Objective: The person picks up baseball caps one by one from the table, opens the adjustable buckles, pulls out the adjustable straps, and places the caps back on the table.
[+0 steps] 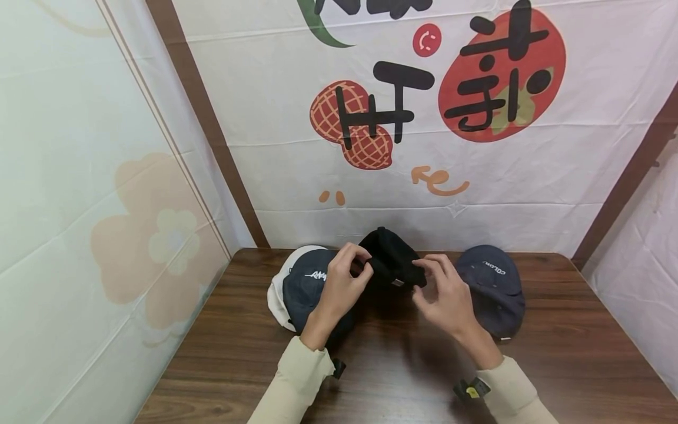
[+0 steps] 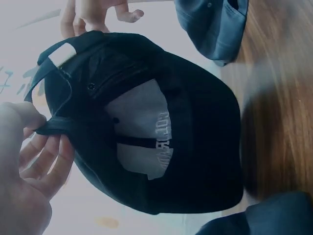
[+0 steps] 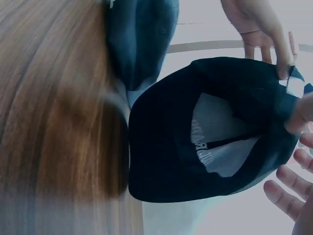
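Observation:
A black baseball cap [image 1: 389,259] stands tilted at the back of the table, its inside and back opening facing me. My left hand [image 1: 346,282] pinches its rear edge beside the back strap, thumb over fingers, as the left wrist view shows. On the other side, my right hand [image 1: 447,294] has its thumb and fingers spread apart. One fingertip of it touches the cap's edge. Pale lining with lettering and a white tag [image 2: 62,55] on the strap show in the left wrist view. The cap's front is turned away.
Left of the black cap lie a navy cap [image 1: 302,288] with white script and a white cap [image 1: 278,294] under it. A dark cap with lettering [image 1: 489,282] lies to the right. All sit on a brown wooden table [image 1: 212,365] before a printed cloth wall [image 1: 286,176].

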`<state>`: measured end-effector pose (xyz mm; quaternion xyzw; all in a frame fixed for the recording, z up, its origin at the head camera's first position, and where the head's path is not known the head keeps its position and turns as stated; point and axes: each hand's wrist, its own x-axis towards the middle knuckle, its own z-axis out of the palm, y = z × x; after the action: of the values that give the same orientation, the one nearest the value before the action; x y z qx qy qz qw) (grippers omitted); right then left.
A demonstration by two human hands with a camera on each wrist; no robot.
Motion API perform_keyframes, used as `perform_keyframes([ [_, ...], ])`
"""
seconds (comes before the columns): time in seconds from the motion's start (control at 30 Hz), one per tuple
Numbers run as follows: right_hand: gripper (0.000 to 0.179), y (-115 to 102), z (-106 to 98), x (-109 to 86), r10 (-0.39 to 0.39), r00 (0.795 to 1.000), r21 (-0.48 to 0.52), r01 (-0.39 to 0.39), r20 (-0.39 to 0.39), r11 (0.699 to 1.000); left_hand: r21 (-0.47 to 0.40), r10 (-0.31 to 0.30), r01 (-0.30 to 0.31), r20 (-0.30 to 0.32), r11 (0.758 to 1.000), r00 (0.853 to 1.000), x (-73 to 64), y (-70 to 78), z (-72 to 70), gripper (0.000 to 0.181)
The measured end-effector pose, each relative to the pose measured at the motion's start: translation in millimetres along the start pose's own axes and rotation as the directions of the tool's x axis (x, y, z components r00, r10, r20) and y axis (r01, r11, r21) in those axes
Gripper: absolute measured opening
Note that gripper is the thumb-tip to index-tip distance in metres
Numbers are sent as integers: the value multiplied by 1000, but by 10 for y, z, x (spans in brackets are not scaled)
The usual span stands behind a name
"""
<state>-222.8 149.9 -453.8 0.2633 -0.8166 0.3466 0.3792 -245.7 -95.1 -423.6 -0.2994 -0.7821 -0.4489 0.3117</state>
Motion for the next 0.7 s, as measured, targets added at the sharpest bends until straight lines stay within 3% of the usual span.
perform_keyframes([
  [0.37,65,-34,72,-40,-47,998,-108,52,50,993,19,6,-5,-7,1000,1000,50,61,-22,13],
  [0.53,72,-39,125,-47,-13,999,-179,6,-36,984,10,22,-21,-6,1000,1000,57,104,-35,14],
  [0.7,55,-21,111,-5,7,987,-143,-30,-161,989,-7,34,-34,-7,999,999,73,119,-55,13],
])
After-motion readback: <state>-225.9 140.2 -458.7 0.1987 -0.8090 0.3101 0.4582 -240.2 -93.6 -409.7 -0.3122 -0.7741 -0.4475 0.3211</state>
